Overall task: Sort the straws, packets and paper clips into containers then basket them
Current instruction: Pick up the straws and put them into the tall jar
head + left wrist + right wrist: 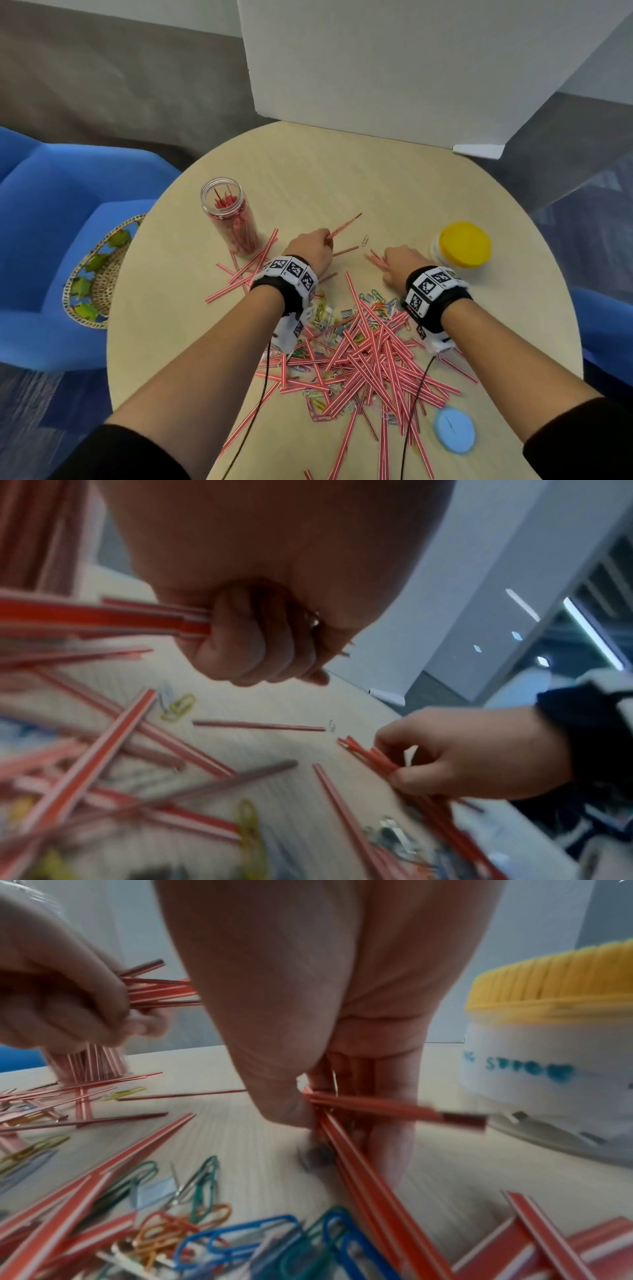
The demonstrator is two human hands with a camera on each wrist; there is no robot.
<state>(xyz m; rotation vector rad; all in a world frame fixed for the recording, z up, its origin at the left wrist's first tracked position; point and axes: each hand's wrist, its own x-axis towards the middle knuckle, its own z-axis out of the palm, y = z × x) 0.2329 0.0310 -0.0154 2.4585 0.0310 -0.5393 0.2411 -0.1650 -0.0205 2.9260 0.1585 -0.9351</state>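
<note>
A heap of red-and-white straws [373,359] mixed with coloured paper clips [318,311] lies on the round table's near half. My left hand [313,248] grips a bundle of straws [344,224] above the table; the curled fingers [253,637] enclose them. My right hand [397,263] pinches a few straws [363,1104] against the tabletop between thumb and fingers. A clear jar [229,212] holding straws stands at the left. A yellow-lidded tub [462,245] stands beside my right hand. Small silvery packets [315,1156] lie among the clips.
A woven basket [99,274] sits on a blue chair left of the table [342,171]. A white board [411,68] stands at the table's far edge. A blue lid [454,431] lies at the near right. Cables trail from both wrist bands.
</note>
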